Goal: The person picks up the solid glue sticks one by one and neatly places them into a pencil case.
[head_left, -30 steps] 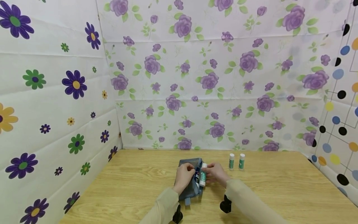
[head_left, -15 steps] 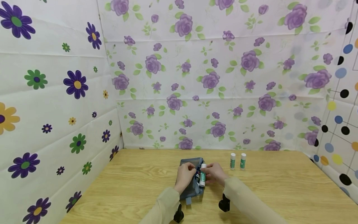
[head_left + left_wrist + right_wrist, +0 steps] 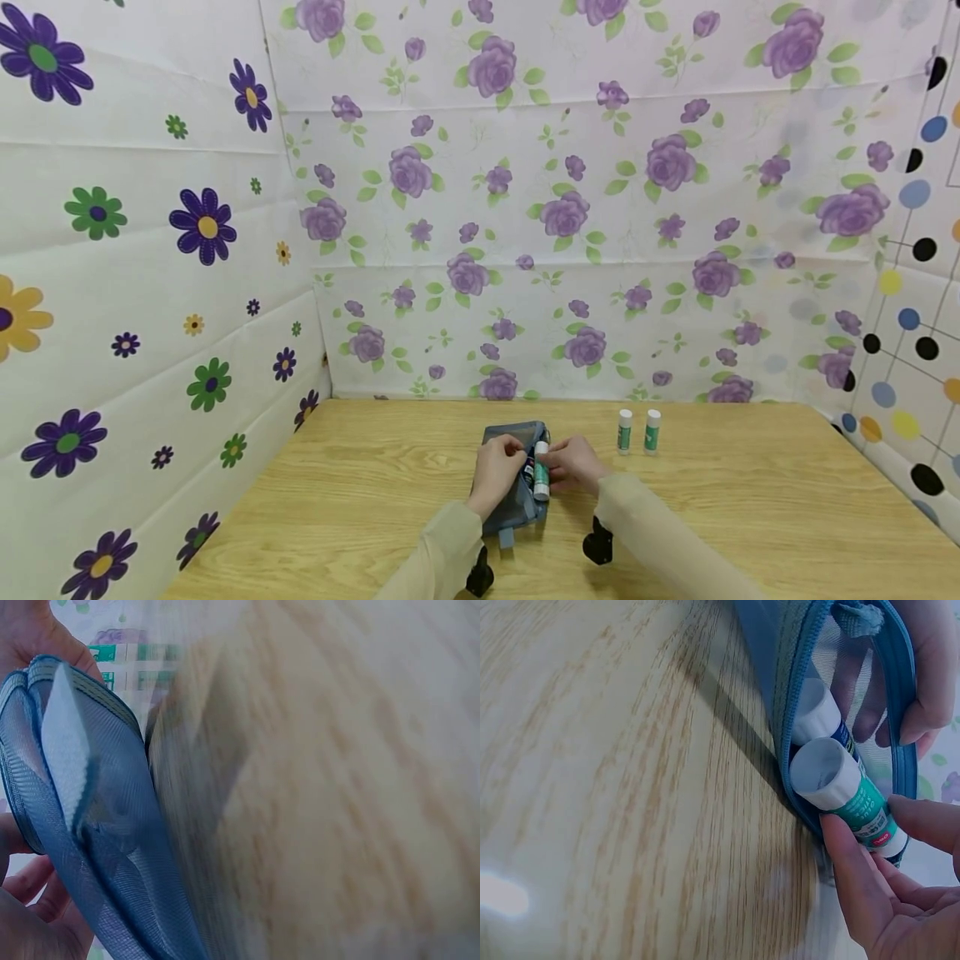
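Observation:
A blue mesh zip pouch [image 3: 516,510] lies on the table, its zipped mouth held apart on the right side. My left hand [image 3: 495,471] pinches the pouch's upper edge. At the mouth, my right hand [image 3: 576,462] pinches a glue stick [image 3: 862,806] with a green label and white ends between thumb and fingers. The right wrist view shows its near end within the zipper rim [image 3: 799,660]. Beside it, inside the pouch, sits another white stick [image 3: 817,712] with a dark blue label, partly hidden. The pouch's mesh side and fabric tab [image 3: 67,750] fill the left of the left wrist view.
Two more green-labelled glue sticks [image 3: 625,432] stand upright on the wooden table [image 3: 750,492], right of the pouch and farther back. Flower-printed sheets [image 3: 450,208] rise behind the table and on its left; a dotted sheet [image 3: 900,400] hangs on the right.
The glue stick in my right hand has moved slightly left, closer into the pouch's mouth, and stands straighter. My left hand keeps its hold on the pouch.

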`<state>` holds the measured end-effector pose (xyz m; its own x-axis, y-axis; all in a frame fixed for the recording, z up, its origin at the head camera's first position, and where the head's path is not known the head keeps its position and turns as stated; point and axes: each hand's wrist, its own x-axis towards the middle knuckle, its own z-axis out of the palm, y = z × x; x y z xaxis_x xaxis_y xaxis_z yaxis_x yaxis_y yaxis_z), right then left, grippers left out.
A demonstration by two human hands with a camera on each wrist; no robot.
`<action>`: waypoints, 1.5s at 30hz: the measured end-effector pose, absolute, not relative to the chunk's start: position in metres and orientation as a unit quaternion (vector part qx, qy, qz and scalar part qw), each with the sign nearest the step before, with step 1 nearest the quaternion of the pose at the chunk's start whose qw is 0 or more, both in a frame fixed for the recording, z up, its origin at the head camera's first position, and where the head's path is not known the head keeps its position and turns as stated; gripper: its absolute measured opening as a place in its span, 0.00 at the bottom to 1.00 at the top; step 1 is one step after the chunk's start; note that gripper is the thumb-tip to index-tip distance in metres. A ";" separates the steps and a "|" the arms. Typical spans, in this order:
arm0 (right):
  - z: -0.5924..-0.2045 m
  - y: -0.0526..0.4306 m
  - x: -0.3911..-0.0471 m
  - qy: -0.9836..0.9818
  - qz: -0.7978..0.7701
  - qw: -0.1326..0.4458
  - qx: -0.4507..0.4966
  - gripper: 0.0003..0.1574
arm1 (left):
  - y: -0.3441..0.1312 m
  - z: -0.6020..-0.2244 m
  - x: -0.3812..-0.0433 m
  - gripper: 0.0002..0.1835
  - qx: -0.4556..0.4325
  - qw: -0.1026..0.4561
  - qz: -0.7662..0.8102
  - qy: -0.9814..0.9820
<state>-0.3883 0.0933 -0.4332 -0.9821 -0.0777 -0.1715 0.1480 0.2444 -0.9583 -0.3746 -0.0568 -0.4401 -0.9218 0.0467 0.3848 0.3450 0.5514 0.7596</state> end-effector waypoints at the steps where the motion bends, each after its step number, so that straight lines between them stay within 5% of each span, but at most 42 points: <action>1: -0.433 0.093 -0.388 0.784 -0.614 0.093 0.023 0.14 | -0.057 -0.440 -0.374 0.04 -0.113 0.163 -0.460 -0.866; 45: -0.431 0.092 -0.379 0.781 -0.620 0.074 -0.030 0.15 | -0.059 -0.435 -0.375 0.05 -0.123 0.157 -0.471 -0.859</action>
<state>-0.3785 0.0917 -0.4306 -0.9871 -0.1391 -0.0791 0.0455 0.2301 -0.9721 -0.3755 -0.0586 -0.4349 -0.9205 0.0640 0.3855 0.3594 0.5259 0.7709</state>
